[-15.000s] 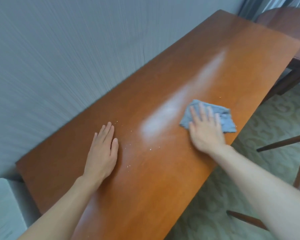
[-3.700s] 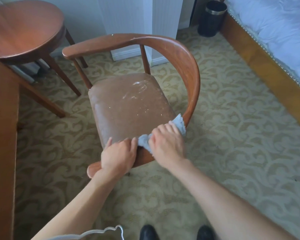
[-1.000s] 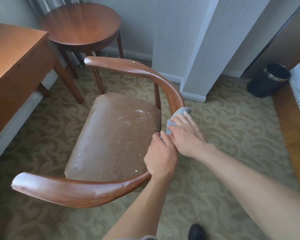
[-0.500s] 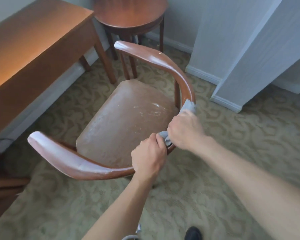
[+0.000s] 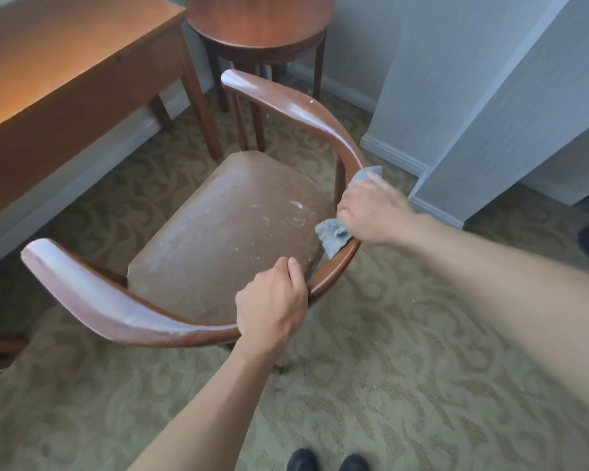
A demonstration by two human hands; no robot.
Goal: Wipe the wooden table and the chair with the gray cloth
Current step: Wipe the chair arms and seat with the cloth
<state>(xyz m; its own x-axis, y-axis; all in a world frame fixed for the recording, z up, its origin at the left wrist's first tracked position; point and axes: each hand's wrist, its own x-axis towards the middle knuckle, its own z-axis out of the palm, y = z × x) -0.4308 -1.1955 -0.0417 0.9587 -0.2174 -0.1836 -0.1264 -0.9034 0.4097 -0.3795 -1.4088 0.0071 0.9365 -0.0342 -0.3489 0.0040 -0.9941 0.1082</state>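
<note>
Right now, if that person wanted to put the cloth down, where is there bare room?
The chair seat is bare between the curved rail and the white smears. The round side table and the wooden table show bare tops too. The rail's bend is crowded: the left hand grips it, and the right hand holds the gray cloth there.

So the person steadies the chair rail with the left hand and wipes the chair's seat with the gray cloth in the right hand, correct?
Not quite. In the head view the right hand holds the gray cloth wrapped on the curved wooden rail, not on the seat. The left hand does grip the rail.
</note>
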